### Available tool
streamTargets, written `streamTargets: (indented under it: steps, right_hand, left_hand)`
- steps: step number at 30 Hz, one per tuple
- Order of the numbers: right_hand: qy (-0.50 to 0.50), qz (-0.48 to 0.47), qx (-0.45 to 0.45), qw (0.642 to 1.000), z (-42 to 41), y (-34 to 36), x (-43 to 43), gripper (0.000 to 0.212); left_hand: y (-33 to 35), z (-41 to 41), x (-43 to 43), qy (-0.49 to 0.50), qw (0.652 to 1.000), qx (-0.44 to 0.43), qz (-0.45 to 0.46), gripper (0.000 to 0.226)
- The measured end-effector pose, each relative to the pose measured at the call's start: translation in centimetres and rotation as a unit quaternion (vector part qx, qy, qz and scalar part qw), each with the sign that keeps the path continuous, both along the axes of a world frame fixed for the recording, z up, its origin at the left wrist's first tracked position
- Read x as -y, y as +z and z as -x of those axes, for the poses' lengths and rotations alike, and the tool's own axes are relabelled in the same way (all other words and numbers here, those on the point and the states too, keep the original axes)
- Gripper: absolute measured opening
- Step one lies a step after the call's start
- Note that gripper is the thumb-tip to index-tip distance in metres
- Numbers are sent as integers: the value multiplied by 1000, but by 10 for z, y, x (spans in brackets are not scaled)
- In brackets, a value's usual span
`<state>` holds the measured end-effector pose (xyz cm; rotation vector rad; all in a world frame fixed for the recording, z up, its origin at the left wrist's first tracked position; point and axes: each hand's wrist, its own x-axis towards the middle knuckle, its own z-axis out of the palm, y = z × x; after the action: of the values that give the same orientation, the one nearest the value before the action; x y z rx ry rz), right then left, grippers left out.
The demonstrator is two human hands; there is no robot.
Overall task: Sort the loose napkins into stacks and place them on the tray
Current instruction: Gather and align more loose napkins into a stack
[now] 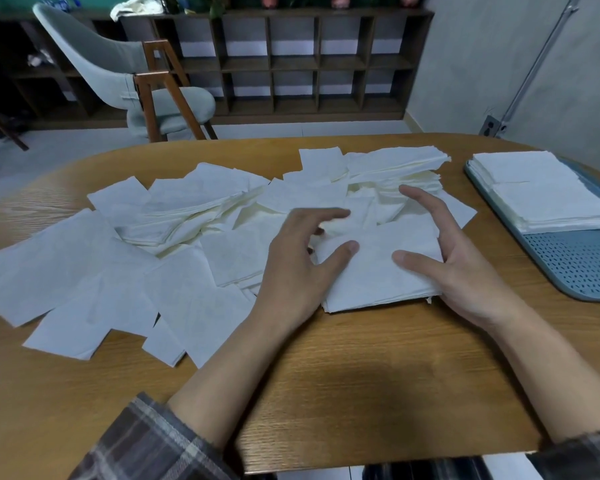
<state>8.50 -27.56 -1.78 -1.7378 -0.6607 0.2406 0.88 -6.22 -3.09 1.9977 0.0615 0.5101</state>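
A small stack of white napkins (pixel 374 271) lies on the wooden table (pixel 361 375) right in front of me. My left hand (pixel 298 265) rests at the stack's left edge with spread fingers, thumb on top of it. My right hand (pixel 451 258) lies against its right edge, fingers straight, thumb laid on the top napkin. Several loose white napkins (pixel 125 258) are scattered across the table to the left and behind. A blue perforated tray (pixel 575 268) sits at the right, with two neat napkin stacks (pixel 541 192) on its far end.
A pale green chair (pixel 136 81) with wooden legs stands beyond the table's far left edge. Dark cubby shelving (pixel 291 64) lines the back wall. The near end of the tray is bare. Plaid sleeves show at the bottom.
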Motion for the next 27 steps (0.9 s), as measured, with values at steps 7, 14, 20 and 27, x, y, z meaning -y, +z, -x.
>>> streamTargets:
  steps: [7,14,20,27]
  right_hand:
    - [7,-67,-37,997,-3,-1,1,75]
    - [25,13,-41,999,-1,-2,5,23]
    - [-103,62,57,991,-6,-7,6,33]
    - [-133,69,76,986,-10,-11,5,35]
  left_hand:
    - [7,2,-2,-49,983,-91,150,40]
    - [-4,-3,-5,-35,996,-58,63,39]
    - [-14,-18,-17,14,978,-2,-209,33]
    - [-20,-30,-29,-46,939,-95,-327,43]
